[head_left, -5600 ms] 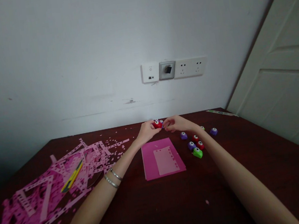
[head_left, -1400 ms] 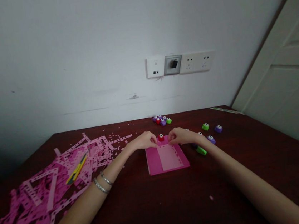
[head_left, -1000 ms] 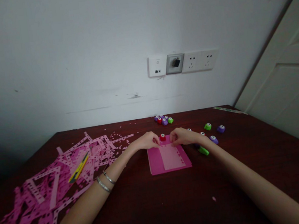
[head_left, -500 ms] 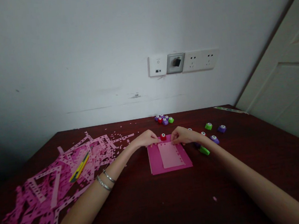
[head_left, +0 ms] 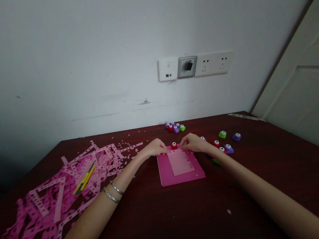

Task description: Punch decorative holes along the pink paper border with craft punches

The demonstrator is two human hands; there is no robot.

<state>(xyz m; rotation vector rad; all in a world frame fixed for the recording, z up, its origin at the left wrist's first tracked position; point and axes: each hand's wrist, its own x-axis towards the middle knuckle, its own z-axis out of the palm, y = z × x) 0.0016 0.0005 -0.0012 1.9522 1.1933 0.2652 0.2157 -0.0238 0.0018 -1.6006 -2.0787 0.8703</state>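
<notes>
A light pink sheet of paper [head_left: 181, 164] with punched holes along its top and right edges lies over darker pink sheets [head_left: 165, 174]. My left hand [head_left: 157, 147] pinches the light sheet's top left corner. At its top right corner, my right hand [head_left: 191, 144] pinches the same sheet. Between the hands, at the far edge of the paper, stands a red craft punch [head_left: 174, 146] with a white top; neither hand visibly grips it.
Pink paper scraps [head_left: 46, 203] cover the table's left side, with a yellow utility knife [head_left: 84, 178] on them. Several craft punches [head_left: 174, 127] stand near the wall. More, including a green punch [head_left: 222, 134] and a purple punch [head_left: 237, 137], lie right. A ruler-like strip [head_left: 246, 117] lies at the back right.
The light pink sheet has shifted slightly away from me and to the left, baring more of the darker paper below it. Both hands have moved slightly left with it.
</notes>
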